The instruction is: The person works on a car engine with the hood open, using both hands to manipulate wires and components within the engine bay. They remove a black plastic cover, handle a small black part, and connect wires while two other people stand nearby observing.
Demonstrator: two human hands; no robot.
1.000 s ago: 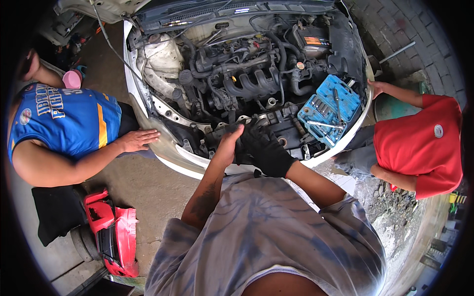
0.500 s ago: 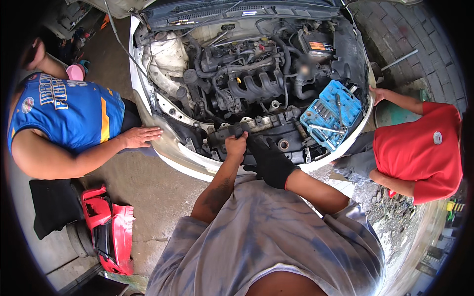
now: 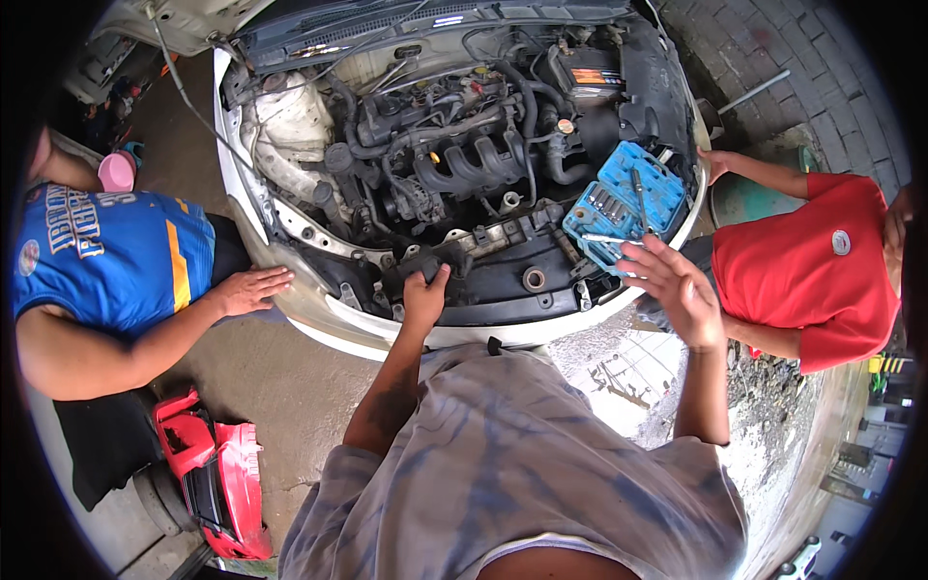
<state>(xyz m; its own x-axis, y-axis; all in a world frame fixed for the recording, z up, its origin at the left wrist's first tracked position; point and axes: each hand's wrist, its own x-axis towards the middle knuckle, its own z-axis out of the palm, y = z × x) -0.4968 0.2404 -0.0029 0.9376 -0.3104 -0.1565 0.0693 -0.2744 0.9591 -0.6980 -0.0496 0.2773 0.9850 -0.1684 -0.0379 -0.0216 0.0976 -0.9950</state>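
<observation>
The left hand [image 3: 423, 302] clasps a bunched black glove [image 3: 425, 260] at centre. The right hand [image 3: 682, 300], fingers wide, hovers by a socket set [image 3: 619, 198] seemingly placed for reach.

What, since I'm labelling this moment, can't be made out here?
Head view, dark item in the left hand: hand covers part; outline blends into dark front panel.
Head view, blue tool case: right hand covers its near edge.
Head view, blue-jersey co-worker: head cut off by picture's rim.
</observation>
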